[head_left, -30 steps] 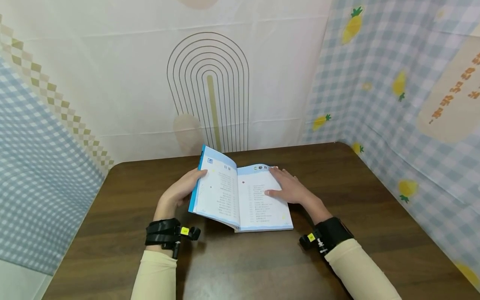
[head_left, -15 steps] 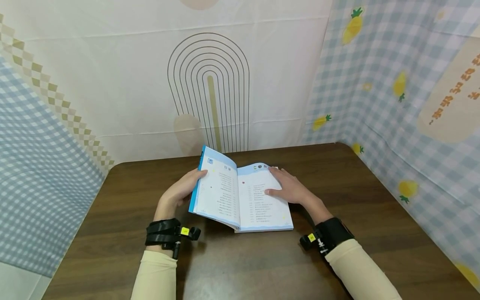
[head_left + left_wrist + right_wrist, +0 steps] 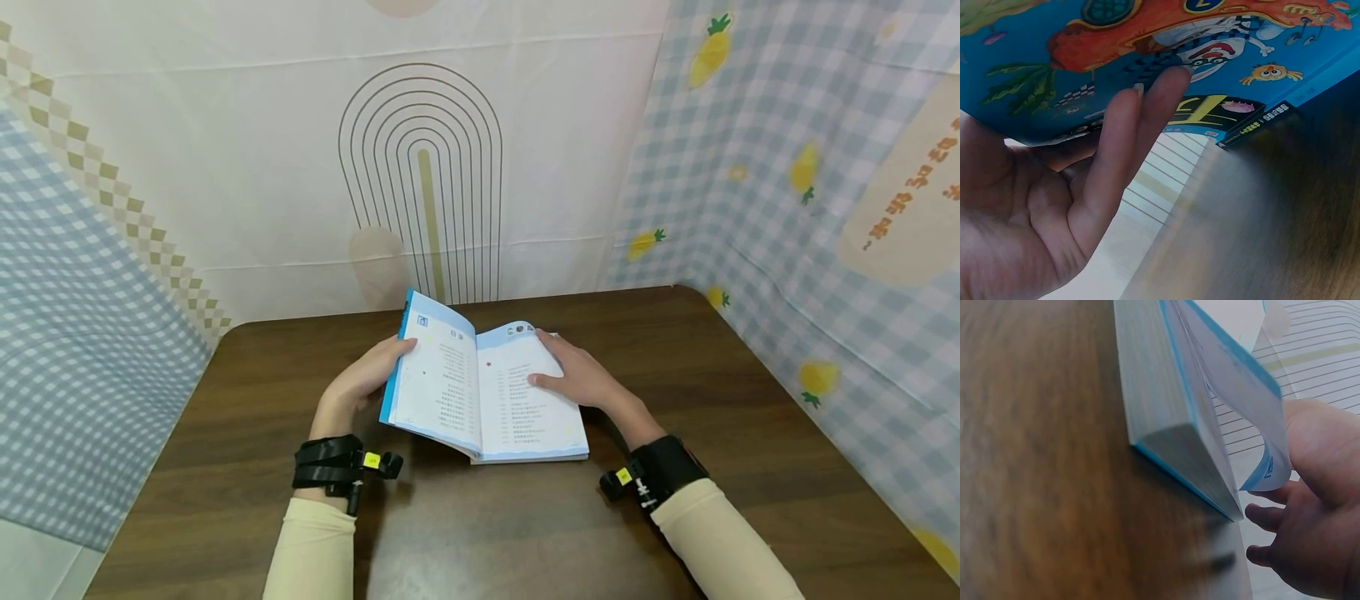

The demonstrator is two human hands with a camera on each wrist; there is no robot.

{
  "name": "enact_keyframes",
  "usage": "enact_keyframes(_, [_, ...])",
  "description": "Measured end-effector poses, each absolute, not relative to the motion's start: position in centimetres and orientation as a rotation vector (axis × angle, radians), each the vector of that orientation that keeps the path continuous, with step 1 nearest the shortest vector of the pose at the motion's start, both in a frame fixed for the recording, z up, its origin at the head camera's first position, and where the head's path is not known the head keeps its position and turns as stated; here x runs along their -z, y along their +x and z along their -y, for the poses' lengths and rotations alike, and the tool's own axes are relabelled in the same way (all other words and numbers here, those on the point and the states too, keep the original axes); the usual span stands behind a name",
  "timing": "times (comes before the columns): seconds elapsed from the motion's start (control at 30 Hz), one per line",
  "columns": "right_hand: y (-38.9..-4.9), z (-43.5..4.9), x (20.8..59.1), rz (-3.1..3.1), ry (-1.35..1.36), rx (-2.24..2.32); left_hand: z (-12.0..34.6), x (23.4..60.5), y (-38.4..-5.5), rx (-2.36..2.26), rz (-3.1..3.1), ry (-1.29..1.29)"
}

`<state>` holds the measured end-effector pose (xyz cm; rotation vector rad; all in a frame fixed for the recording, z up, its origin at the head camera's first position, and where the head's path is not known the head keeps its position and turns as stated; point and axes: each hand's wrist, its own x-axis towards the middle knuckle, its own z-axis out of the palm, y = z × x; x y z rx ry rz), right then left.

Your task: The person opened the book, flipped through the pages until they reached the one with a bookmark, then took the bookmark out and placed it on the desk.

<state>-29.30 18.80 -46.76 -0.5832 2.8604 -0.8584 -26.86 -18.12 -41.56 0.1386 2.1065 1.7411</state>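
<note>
"While two pale sleeves [image 3: 313, 550] reach in at the near side, what are the hands up to?"

"Looks like a page-turn in progress! The left hand [image 3: 366, 373] pinches the raised left half of the open book [image 3: 487, 417], thumb on the page, fingers against the picture cover [image 3: 1147, 37]."

"And the right hand [image 3: 588, 379]?"

"Seems to pinch one lifted page [image 3: 1257, 394], thumb on its printed face, forefinger around the far outer corner. Two other fingertips [image 3: 1257, 555] hang clear of the paper."

"Where's the book sitting?"

"Toward the far side of the table [image 3: 450, 533], between the hands: right half down on the wood, left half tilted up."

"Your call on the next move?"

"I'd say it wants a light sweep leftward, with the left thumb easing aside so the page can settle. Catching a second leaf is the risk."

"The surface?"

"Dark brown wood grain, rounded far corners, a soft sheen in front."

"And the room?"

"Blue checked cloth [image 3: 90, 292] at left, white cloth [image 3: 262, 167] with thin arches straight behind, and yellow fruits [image 3: 709, 58] printed over more checks at right!"
</note>
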Motion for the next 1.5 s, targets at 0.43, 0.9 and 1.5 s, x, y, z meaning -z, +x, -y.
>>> enact_keyframes(0.43, [-29.48, -18.52, 46.70, -2.845, -0.618, 0.902, 18.29, 41.56, -26.92, -1.744, -2.103, 0.157])
enact_keyframes(0.9, [-29.48, -18.04, 46.59, -2.840, -0.595, 0.954, 18.31, 41.41, -26.84, -1.748, -2.103, 0.155])
enact_keyframes(1.5, [-29.34, -17.85, 46.75, -2.852, -0.618, 0.962, 18.08, 41.42, -26.82, -1.730, -2.117, 0.129])
